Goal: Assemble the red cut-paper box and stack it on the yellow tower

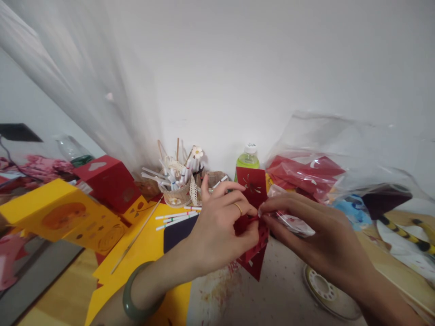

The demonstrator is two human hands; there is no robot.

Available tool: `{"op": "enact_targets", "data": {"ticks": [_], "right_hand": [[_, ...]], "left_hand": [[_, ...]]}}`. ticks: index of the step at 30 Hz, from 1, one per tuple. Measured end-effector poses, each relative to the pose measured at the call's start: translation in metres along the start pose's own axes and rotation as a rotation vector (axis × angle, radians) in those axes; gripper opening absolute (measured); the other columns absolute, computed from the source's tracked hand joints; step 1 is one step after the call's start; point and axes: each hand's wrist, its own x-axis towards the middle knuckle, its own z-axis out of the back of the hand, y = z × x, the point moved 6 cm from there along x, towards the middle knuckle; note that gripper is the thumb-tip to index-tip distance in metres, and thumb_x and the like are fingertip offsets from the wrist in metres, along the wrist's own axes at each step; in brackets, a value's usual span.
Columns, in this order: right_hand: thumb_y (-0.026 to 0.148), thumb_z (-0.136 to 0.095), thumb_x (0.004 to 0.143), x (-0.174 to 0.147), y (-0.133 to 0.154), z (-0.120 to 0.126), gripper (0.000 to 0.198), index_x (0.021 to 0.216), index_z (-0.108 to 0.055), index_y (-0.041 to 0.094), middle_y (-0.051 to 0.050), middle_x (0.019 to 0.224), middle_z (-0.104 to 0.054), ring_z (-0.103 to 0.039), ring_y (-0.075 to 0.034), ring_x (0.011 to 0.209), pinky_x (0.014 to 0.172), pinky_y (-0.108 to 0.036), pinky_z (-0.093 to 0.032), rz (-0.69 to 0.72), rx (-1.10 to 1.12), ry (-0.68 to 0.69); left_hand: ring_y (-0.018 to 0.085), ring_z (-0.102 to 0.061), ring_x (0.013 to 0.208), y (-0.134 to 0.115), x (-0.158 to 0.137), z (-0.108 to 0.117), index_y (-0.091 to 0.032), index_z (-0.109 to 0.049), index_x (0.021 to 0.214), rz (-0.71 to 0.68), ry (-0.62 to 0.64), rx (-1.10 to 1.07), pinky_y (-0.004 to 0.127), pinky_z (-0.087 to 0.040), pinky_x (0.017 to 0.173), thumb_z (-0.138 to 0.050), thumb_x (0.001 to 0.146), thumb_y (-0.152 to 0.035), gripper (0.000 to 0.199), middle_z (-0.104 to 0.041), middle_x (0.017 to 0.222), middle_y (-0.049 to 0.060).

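Observation:
Red cut-out paper (252, 180), with folds and pierced patterns, stands upright in the middle of the head view. My left hand (224, 217), with a ring and a green bangle on the wrist, is closed on it, thumb and fingers pinching a fold. From the other side my right hand (302, 222) pinches the paper's right edge between thumb and fingertips, close to the left fingertips. Whether a small piece also sits in that pinch cannot be made out. My left hand hides part of the paper's lower folds.
Behind stand a basket of white markers (176, 197) and a green-liquid bottle (248, 159). Yellow paper (142, 242) and yellow and red cut-out boxes (64, 215) lie left. Clear plastic wrapping (326, 136) is at right, and a round tape-like ring (321, 284) lies below my right hand.

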Motion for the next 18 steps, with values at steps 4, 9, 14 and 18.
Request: {"op": "enact_targets", "data": {"ticks": [4,9,14,18], "right_hand": [[0.011,-0.056,0.085,-0.004,0.009,0.0,0.012,0.093,-0.06,0.019,-0.004,0.085,-0.072,-0.067,-0.015,0.073,0.064,-0.027,-0.055,0.148,-0.171,-0.079],[0.011,-0.057,0.085,-0.011,0.012,-0.006,0.014,0.097,-0.06,0.018,-0.005,0.088,-0.074,-0.069,-0.016,0.077,0.07,-0.028,-0.057,0.232,-0.29,-0.108],[0.011,-0.058,0.086,-0.013,0.013,-0.008,0.011,0.096,-0.061,0.013,-0.007,0.088,-0.074,-0.07,-0.016,0.077,0.077,-0.029,-0.056,0.245,-0.371,-0.112],[0.009,-0.058,0.085,-0.015,0.018,-0.01,0.012,0.097,-0.061,0.01,-0.01,0.091,-0.073,-0.069,-0.018,0.076,0.069,-0.03,-0.055,0.301,-0.452,-0.092]], "left_hand": [[0.021,-0.058,0.101,0.002,0.0,0.001,-0.021,-0.06,0.073,0.035,-0.012,0.0,0.065,-0.001,0.109,-0.057,0.076,-0.015,0.008,-0.067,0.074,-0.002],[0.021,-0.059,0.1,0.004,0.0,0.002,-0.019,-0.061,0.072,0.04,-0.042,0.006,0.065,-0.003,0.109,-0.058,0.076,-0.013,0.007,-0.067,0.076,-0.001],[0.022,-0.059,0.098,0.004,-0.001,-0.001,-0.02,-0.062,0.073,0.041,-0.023,0.022,0.066,-0.002,0.108,-0.059,0.077,-0.016,0.007,-0.066,0.071,-0.003],[0.022,-0.058,0.099,0.005,-0.001,-0.004,-0.021,-0.063,0.074,0.051,0.011,0.033,0.067,-0.003,0.108,-0.057,0.079,-0.016,0.009,-0.067,0.073,-0.001]]}}
